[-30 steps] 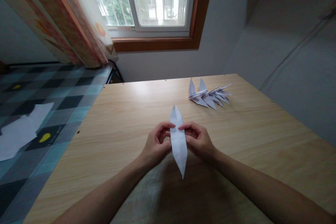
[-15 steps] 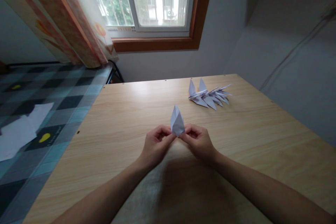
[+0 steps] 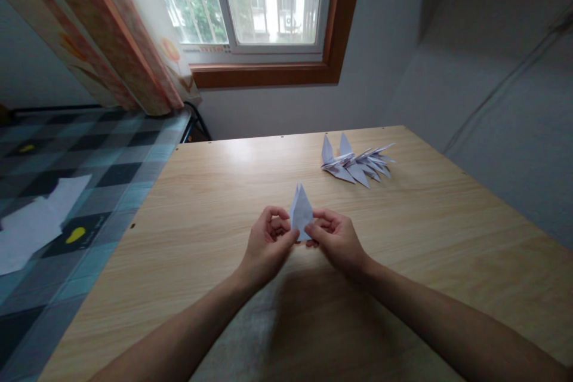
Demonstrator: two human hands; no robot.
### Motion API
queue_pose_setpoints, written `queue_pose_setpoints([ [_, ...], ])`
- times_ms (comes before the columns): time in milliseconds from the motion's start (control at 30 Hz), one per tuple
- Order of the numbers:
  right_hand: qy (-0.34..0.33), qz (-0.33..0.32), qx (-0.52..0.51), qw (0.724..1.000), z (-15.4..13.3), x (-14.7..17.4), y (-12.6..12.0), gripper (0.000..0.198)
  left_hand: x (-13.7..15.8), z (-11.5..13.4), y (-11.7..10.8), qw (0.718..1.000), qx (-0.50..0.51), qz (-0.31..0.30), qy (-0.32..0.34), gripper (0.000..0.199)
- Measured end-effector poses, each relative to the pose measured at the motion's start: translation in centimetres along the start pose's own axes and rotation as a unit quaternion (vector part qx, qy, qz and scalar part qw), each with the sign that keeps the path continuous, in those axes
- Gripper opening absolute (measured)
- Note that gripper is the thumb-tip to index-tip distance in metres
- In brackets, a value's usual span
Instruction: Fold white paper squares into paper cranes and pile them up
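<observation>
A small piece of folded white paper (image 3: pixel 302 212) is held upright just above the wooden table (image 3: pixel 201 221), its pointed tips facing away from me. My left hand (image 3: pixel 271 239) pinches its lower left edge, thumb in front and fingers curled behind. On the other side, my right hand (image 3: pixel 335 236) grips the lower right edge between thumb and fingers. Part of the paper's back is hidden. Farther back on the table lies a cluster of folded paper pieces (image 3: pixel 356 166) with several pointed, wing-like flaps.
To the left, loose white sheets (image 3: pixel 33 227) lie on a checked cloth (image 3: pixel 116 173), lower than the table. Behind the table are a wall and a barred window (image 3: pixel 273 6) with a patterned curtain (image 3: pixel 120 30). A cable (image 3: pixel 501 83) runs along the right wall.
The folded paper looks flatter and narrower, and its two front flaps sit closer together. My fingers have shifted along its lower edges; both hands still hold it in nearly the same place.
</observation>
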State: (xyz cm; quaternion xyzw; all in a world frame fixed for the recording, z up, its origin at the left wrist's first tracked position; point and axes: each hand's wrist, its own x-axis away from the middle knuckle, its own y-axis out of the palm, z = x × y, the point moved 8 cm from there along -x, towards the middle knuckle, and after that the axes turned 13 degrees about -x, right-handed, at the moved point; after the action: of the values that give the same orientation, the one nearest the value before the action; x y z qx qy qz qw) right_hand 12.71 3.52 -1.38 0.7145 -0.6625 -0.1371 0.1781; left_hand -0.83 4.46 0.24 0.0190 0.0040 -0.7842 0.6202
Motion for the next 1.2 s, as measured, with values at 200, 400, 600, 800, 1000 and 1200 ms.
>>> queue_pose_setpoints([
  [200, -0.036, -0.049, 0.103, 0.993, -0.7, 0.6, 1.1, 0.016, -0.2, -0.5, -0.8, 0.999, 0.017, 0.032, 0.009, 0.032],
  [400, -0.034, -0.052, 0.099, 0.993, -0.9, 0.8, 1.2, 0.024, -0.4, -0.8, -0.7, 1.0, 0.002, 0.022, 0.008, 0.025],
  [600, -0.056, 0.017, 0.102, 0.993, -1.5, 0.5, 0.1, 0.031, 0.0, -0.2, -0.6, 0.999, -0.028, 0.04, 0.017, 0.027],
  [800, -0.089, 0.088, 0.091, 0.988, -1.7, 0.8, -1.2, 0.031, 1.0, 2.7, 1.1, 0.951, -0.273, -0.026, 0.144, 0.02],
  [1000, -0.066, -0.016, 0.036, 0.997, -1.0, 0.6, 0.7, 0.032, 0.6, 1.7, 1.2, 0.948, -0.285, -0.043, 0.135, 0.029],
  [1200, -0.037, -0.015, 0.003, 0.999, -0.6, 0.0, 0.0, 0.031, 0.4, 1.3, 1.3, 0.984, -0.152, -0.057, 0.072, 0.021],
])
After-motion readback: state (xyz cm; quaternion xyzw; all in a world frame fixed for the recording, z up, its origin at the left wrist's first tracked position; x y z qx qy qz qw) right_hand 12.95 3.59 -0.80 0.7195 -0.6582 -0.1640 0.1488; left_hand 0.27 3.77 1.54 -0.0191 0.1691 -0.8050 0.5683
